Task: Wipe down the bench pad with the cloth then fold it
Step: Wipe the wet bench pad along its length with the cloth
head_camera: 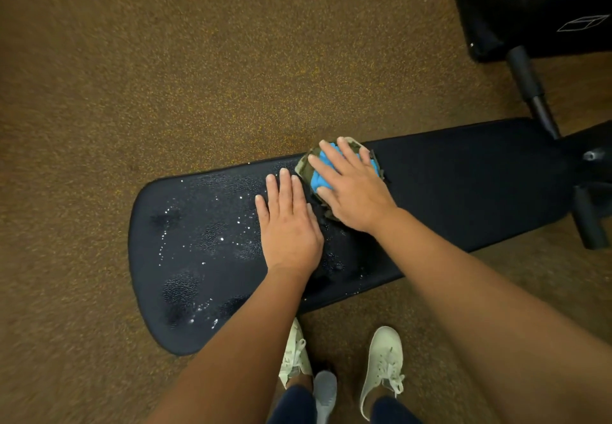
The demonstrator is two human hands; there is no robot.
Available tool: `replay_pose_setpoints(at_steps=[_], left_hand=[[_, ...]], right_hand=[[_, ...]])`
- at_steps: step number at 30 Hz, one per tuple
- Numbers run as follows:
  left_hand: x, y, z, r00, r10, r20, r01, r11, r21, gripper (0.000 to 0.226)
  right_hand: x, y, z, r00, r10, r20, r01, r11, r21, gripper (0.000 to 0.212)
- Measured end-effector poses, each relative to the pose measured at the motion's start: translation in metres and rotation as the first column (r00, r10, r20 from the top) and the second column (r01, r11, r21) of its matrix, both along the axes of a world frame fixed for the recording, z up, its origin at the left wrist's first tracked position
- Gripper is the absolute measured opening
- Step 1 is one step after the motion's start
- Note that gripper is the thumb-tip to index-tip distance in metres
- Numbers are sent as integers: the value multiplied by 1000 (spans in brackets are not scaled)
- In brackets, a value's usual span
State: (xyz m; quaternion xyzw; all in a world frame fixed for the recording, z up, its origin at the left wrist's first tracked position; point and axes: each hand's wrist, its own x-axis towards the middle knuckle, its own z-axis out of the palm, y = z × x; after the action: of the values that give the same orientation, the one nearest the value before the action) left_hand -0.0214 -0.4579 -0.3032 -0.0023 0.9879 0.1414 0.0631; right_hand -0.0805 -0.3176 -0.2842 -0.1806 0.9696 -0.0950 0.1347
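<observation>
A long black bench pad [463, 185] runs from lower left to right across the view. Its left half is speckled with water droplets and wet patches. A bunched cloth [319, 178], blue with a camouflage-patterned side, lies on the pad near its far edge. My right hand [351, 188] presses flat on top of the cloth, fingers spread over it. My left hand [288, 225] lies flat on the bare pad just left of the cloth, fingers together, holding nothing.
Brown speckled carpet [165, 76] surrounds the bench. A black machine [536, 3] with a padded bar [526, 82] stands at the top right, and the bench frame [589, 198] is at the right end. My feet in pale shoes [384, 367] stand near the pad's front edge.
</observation>
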Motion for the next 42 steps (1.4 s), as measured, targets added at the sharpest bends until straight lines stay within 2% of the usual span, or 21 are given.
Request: replay_pose_setpoints(at_steps=[2,3,6,8,10,14,15,19,20,24,25,28,31,35,38,42], left_hand=[[0,-1,1,1000,-9,-2,9,1000,6,56],[0,-1,1,1000,-13,-1,13,1000,7,56],[0,-1,0,1000,-14,-9,14,1000,-2,56],[0,0,-1,1000,-7,-13,7,1000,-6,56],[1,0,-1,1000,-5,-11,5,1000,-11,56],[0,0,1,1000,-14,-4,14,999,-33,56],[0,1,1,1000,-13,0,13,999,-42,56],[1,2,2,1000,16,9,-16,999,-50,57],[1,3,2,1000,22,9,-21,998,-52,57],[2,3,3,999,24,22,-23,998,-61,58],[2,4,4,999,26,24,-25,997,-69,57],[1,5,6,998,58,24,-55,995,-87,56],[2,7,7,995,104,12,-102,990,-100,56],[2,9,8,985,171,-13,-171,979,-113,57],[2,9,9,978,207,-31,-209,975,-78,59],[4,-1,11,967,252,-50,-254,966,-45,56]], right_hand=[[6,19,3,998,56,-10,-56,998,8,55],[4,27,3,1000,26,-12,-26,999,25,55],[-8,16,0,981,-196,-18,196,978,66,55],[-12,-6,-1,971,-239,-32,240,968,73,54],[-4,-16,-3,988,-150,-35,152,987,50,53],[1,27,-1,994,101,-36,-100,994,40,59],[-4,34,-2,994,99,-40,-97,994,54,61],[-15,3,-6,991,-117,-59,122,988,95,62],[-13,-5,-6,993,-106,-59,111,989,94,61],[-10,29,-3,981,184,-61,-182,983,34,57],[-12,43,-2,975,211,-66,-209,977,35,57],[-23,59,-6,993,65,-100,-58,995,79,58],[-36,26,-6,988,-32,-151,53,988,142,53],[-47,-22,-1,988,145,-54,-137,982,131,57],[-52,-2,-3,970,235,-68,-229,970,82,59],[-62,31,-1,983,181,-36,-175,975,136,61]])
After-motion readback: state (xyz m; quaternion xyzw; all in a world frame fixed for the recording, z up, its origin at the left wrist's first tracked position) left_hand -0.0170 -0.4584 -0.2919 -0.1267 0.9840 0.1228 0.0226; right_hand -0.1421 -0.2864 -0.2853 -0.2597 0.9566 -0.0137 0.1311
